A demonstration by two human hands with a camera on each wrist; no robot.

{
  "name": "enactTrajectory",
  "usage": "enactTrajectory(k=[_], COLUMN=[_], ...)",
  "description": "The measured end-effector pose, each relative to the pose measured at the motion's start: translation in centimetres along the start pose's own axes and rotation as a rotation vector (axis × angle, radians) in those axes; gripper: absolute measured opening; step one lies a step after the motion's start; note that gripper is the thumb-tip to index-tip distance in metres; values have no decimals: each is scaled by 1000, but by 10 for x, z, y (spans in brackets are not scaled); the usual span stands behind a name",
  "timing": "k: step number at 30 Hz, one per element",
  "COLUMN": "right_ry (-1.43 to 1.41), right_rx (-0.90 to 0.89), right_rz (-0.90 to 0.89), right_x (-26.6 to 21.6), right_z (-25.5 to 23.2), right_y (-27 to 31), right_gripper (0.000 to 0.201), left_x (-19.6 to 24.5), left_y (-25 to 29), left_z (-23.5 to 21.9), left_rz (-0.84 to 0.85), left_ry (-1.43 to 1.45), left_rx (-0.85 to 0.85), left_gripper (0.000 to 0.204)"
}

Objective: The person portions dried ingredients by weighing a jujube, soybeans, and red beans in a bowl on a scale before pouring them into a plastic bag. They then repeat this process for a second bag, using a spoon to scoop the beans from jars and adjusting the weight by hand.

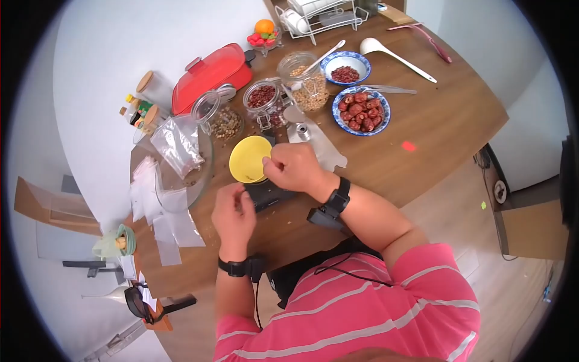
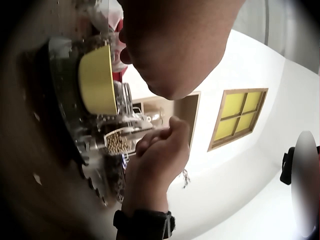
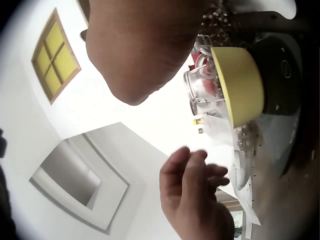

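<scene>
A yellow bowl stands on a black kitchen scale near the middle of the wooden table. Beside the bowl's right rim is my right hand, its fingers curled in toward the palm and their inner side hidden from the head view. In the left wrist view the same right hand shows bent fingers, with no object sticking out. My left hand is at the bowl's near left, left of the scale. Its fingers are loosely bent in the right wrist view, with nothing visible between them.
Behind the bowl stand open glass jars of mixed grains, red beans and soybeans. Blue-rimmed bowls hold red dates and small red pieces. Left are a large glass bowl and plastic bags; a white ladle lies back right.
</scene>
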State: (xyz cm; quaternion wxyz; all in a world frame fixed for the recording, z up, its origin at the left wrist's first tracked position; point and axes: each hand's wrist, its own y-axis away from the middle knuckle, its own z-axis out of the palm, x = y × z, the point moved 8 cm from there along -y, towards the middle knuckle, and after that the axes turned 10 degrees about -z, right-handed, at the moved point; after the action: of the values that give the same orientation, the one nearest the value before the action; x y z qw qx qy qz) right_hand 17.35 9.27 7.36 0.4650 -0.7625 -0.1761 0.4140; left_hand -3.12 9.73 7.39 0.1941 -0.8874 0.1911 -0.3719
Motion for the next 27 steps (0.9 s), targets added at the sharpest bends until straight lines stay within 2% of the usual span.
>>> enactTrajectory(k=[1, 3, 4, 5, 7, 8, 9, 10, 11, 13, 14, 15, 16, 17, 19, 23, 25, 26, 27], right_ry=[13, 72, 122, 177, 323, 404, 460, 528, 645, 740, 741, 773, 800, 795, 873, 855, 782, 772, 538], right_rx=[-2, 87, 112, 174, 255, 225, 190, 126, 24, -134, -136, -237, -341, -348, -517, -566, -387, -403, -313], right_rz=[-4, -76, -73, -16, 65, 197, 292, 342, 280, 281, 276, 294, 312, 311, 297, 249, 225, 215, 344], right_x=[-4, -15, -11, -3, 23, 36, 54, 69, 83, 102, 108, 116, 124, 129, 137, 136, 117, 105, 94], right_z=[-9, -39, -57, -79, -122, -140, -155, -167, -174, -179, -183, -179, -174, -173, -163, -160, -163, -154, -144], right_y=[-2, -2, 3, 6, 14, 10, 6, 1, -2, -10, -14, -16, -17, -20, -19, -29, -40, -40, -36], right_gripper=[26, 30, 32, 32, 25, 14, 8, 13, 17, 22, 22, 23, 25, 25, 27, 23, 21, 21, 19], left_x=[8, 37, 52, 61, 86, 91, 99, 107, 111, 117, 116, 112, 105, 97, 96, 97, 96, 95, 95], left_y=[-3, -2, -2, 0, 12, 16, 24, 33, 38, 53, 58, 62, 68, 73, 74, 72, 72, 73, 74], left_z=[10, 33, 41, 46, 66, 73, 83, 92, 98, 111, 117, 119, 126, 135, 136, 145, 147, 147, 147], left_rz=[4, 157, 171, 170, 319, 316, 354, 395, 396, 428, 413, 410, 358, 303, 296, 270, 264, 272, 278], left_ry=[13, 0, 41, 51, 76, 85, 184, 284, 293, 376, 378, 380, 380, 380, 385, 339, 324, 321, 316], left_rx=[0, -130, -158, -158, -301, -297, -382, -466, -464, -566, -620, -616, -691, -767, -759, -763, -748, -751, -752], left_gripper=[19, 16, 16, 16, 15, 15, 15, 14, 14, 14, 12, 12, 12, 12, 11, 10, 11, 11, 11])
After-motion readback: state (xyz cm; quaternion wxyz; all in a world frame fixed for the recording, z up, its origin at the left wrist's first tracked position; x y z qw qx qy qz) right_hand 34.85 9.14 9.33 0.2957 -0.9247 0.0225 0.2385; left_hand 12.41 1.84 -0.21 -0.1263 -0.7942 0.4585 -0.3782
